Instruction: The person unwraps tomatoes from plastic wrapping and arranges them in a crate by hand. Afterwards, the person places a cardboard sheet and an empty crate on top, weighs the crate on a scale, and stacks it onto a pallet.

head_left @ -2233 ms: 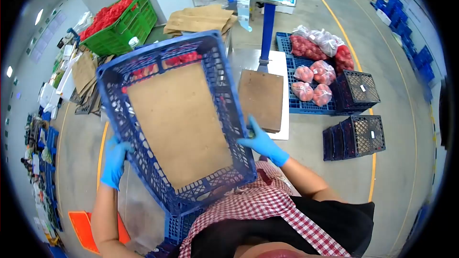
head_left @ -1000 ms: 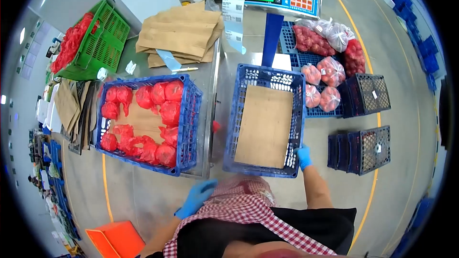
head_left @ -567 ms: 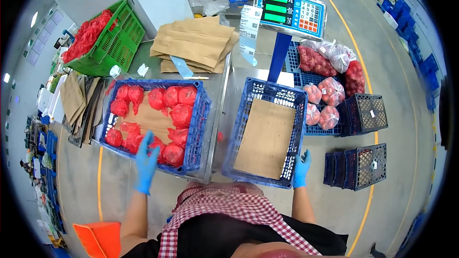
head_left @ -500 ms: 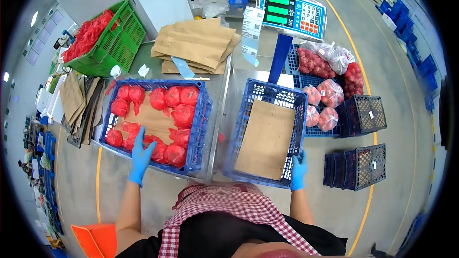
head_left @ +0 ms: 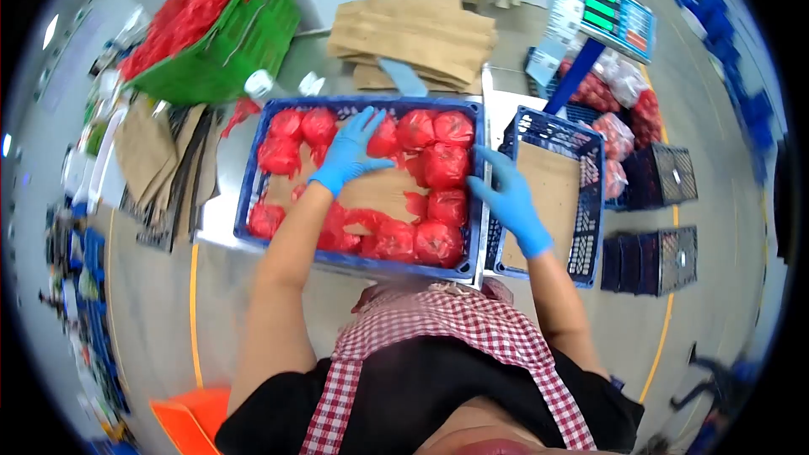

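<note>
A blue crate on the metal table holds several red-wrapped round items around a brown cardboard sheet. My left hand, in a blue glove, reaches over the crate with its fingers spread, beside a red bundle near the back row. My right hand, also gloved, has its fingers apart at the crate's right edge, between it and a second blue crate. That second crate is lined with cardboard and stands below the scale display.
A green crate of red netting stands at the back left, near brown paper sheets. Bagged produce and stacked dark crates are at the right. An orange object is at the lower left.
My left hand has moved from the filled crate's front edge to over its back row. My right hand has left the second crate for the filled crate's right side. The view has shifted.
</note>
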A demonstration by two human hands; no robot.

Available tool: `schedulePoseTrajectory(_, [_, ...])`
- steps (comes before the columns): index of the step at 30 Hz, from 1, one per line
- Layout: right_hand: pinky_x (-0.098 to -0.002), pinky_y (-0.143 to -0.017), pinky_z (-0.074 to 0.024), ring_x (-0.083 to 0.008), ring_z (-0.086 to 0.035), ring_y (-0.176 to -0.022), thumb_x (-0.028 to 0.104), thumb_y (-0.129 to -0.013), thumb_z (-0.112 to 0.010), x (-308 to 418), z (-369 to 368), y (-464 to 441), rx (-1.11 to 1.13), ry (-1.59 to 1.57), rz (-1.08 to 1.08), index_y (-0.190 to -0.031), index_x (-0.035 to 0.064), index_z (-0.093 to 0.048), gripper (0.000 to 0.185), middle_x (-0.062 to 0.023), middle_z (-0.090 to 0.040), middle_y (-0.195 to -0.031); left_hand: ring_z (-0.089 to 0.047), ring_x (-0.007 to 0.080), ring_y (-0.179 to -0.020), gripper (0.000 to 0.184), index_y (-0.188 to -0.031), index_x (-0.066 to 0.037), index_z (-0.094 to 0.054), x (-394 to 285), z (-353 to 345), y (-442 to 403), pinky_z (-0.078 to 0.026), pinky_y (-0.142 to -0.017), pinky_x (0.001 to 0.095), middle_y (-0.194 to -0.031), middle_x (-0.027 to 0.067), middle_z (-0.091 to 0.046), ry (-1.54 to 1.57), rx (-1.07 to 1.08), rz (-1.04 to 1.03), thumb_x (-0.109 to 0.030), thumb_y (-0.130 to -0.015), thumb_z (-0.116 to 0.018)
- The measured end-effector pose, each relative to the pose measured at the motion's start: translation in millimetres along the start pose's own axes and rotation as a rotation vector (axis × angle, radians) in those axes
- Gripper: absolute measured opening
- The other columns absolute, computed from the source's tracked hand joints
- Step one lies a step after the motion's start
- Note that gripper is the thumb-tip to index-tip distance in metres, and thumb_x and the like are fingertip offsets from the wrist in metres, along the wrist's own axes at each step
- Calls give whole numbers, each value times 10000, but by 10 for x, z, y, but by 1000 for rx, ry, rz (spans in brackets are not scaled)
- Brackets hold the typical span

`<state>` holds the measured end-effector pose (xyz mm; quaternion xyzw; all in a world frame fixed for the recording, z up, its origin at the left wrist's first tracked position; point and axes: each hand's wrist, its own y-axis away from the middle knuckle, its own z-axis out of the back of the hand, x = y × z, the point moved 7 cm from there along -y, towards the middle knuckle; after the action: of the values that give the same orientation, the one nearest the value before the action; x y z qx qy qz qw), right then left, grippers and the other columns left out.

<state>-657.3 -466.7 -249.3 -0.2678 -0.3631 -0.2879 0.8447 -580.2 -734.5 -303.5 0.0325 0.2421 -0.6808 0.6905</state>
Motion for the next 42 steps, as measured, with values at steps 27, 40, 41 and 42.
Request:
schedulePoseTrajectory(27, [-323, -748, -463, -207, -581, -802, 127, -826, -582, -847, 1847, -1493, -829, 104, 79, -1019, 1, -600, 231, -118, -624, -882, -587, 325, -810, 309, -1019, -89, -632, 55, -276, 479, -465, -737, 414, -864, 141, -623, 104, 37, 156, -127, -714, -609])
schedulePoseTrajectory(40, [-348, -779, -484, -298, -642, -874, 543, -758, -627, -2471, 4057, -2054, -865, 144, -512, -1007, -79, -623, 670, -226, -651, -956, -544, 315, -902, 344, -1033, -90, -627, -149, -231, 516, -430, -817, 406, -918, 136, -598, -26, 55, 210, -156, -696, -655])
schedulePoseTrajectory(41, [-327, -766, -486, -272, -644, -854, 547, -743, -642, -2524, 4076, -2080, -836, 85, -541, -994, -69, -634, 665, -219, -654, -932, -546, 319, -906, 350, -1041, -87, -626, -148, -222, 509, -432, -819, 408, -926, 141, -599, -31, 63, 221, -169, -703, -662])
schedulePoseTrajectory(42, [-331, -763, -487, -266, -647, -849, 554, -739, -641, -2563, 4080, -2083, -809, 37, -558, -984, -66, -641, 667, -218, -657, -920, -550, 322, -903, 345, -1042, -85, -627, -134, -220, 496, -435, -815, 408, -927, 145, -601, -30, 62, 224, -174, -711, -661])
